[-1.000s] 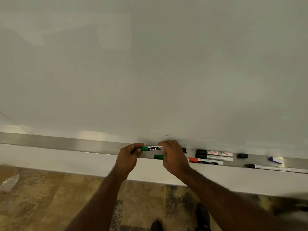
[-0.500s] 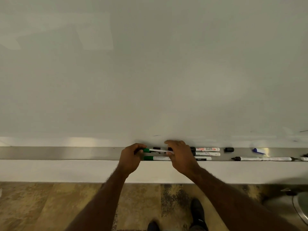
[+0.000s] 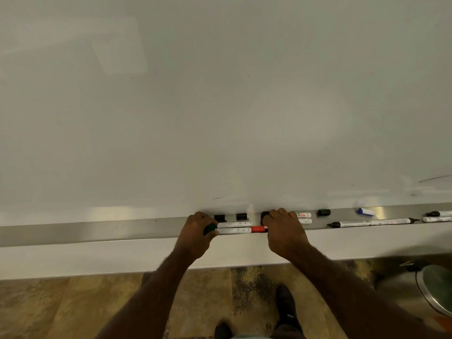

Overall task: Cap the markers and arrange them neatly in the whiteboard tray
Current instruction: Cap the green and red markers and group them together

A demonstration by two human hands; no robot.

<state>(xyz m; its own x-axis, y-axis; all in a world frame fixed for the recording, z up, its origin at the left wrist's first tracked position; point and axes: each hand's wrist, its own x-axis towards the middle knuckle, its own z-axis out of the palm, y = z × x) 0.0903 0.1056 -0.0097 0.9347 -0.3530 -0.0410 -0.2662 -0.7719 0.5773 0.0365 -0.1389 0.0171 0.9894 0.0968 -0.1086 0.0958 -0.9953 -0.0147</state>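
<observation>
Two white-barrelled markers [image 3: 234, 224] lie side by side in the metal whiteboard tray [image 3: 97, 230] between my hands. My left hand [image 3: 197, 234] pinches the green cap [image 3: 210, 228] at their left end. A red cap [image 3: 258, 229] sits at the right end of the nearer barrel, touching my right hand [image 3: 285, 231], which curls down over the markers behind it. Two more capped markers [image 3: 303, 217] stick out to the right of that hand. Two loose black caps [image 3: 220, 218] [image 3: 242, 216] lie at the back of the tray.
Further right in the tray are a loose black cap [image 3: 323, 212], a blue cap [image 3: 364, 211], a long uncapped black marker [image 3: 371, 222] and two more markers [image 3: 439, 216]. The whiteboard [image 3: 220, 106] rises behind. A metal bin [image 3: 434, 287] stands on the floor at lower right.
The green marker that both hands held above the tray now lies in it beside another marker. My hands have moved apart to the two ends of the pair.
</observation>
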